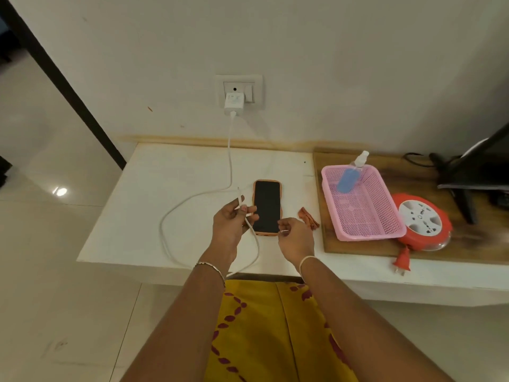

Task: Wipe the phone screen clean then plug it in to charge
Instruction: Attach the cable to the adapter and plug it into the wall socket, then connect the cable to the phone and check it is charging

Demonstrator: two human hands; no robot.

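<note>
A phone (266, 206) in an orange case lies face up, its screen dark, on the white table (170, 172). A white charger (234, 102) sits in the wall socket (239, 91). Its white cable (230, 161) runs down and loops across the table. My left hand (234, 220) is just left of the phone and pinches the cable near its free end, with the connector tip (239, 190) pointing up. My right hand (296, 238) hovers at the phone's near right corner with its fingertips pinched together. A small folded orange cloth (308, 218) lies to the right of the phone.
A pink mesh basket (366, 216) holding a blue spray bottle (349, 175) stands on a wooden board (358, 248) at the right. Beside it are a red extension reel (421, 219) with its plug (402, 264) hanging over the edge, and a dark screen (482, 166).
</note>
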